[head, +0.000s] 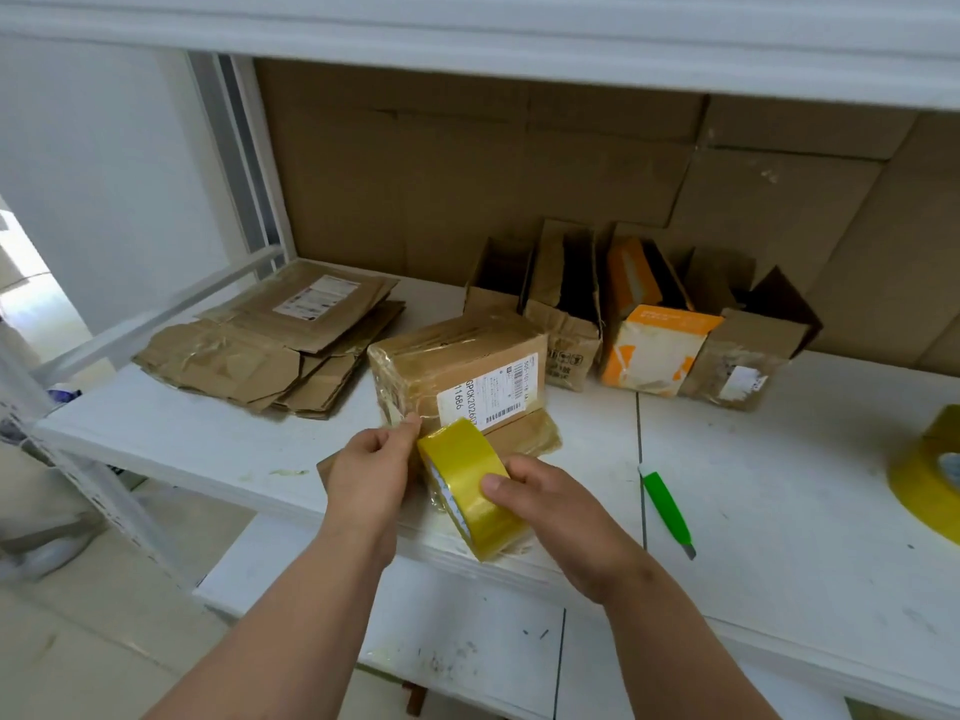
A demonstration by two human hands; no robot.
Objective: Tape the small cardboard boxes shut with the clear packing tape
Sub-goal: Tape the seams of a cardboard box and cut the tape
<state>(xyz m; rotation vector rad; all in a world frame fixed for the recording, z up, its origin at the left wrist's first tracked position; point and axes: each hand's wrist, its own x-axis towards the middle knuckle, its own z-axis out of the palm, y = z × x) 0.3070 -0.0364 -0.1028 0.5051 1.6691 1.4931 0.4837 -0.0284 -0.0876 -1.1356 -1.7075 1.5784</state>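
Head view: yellowish clear packing-tape roll, six o'clock of taped brown cardboard box.
Right hand grips roll; left hand pinches tape end; slack risks wrinkling.

The right hand holds a yellowish roll of tape on its edge, the thumb on the outer face. The left hand pinches something at the roll's top, just beside the lower left corner of a taped cardboard box with a white label. This box stands on the white table. Behind it stands a row of open small boxes, one of them orange and white. Flattened cardboard lies to the left. A green cutter lies to the right, and a second tape roll at the right edge.
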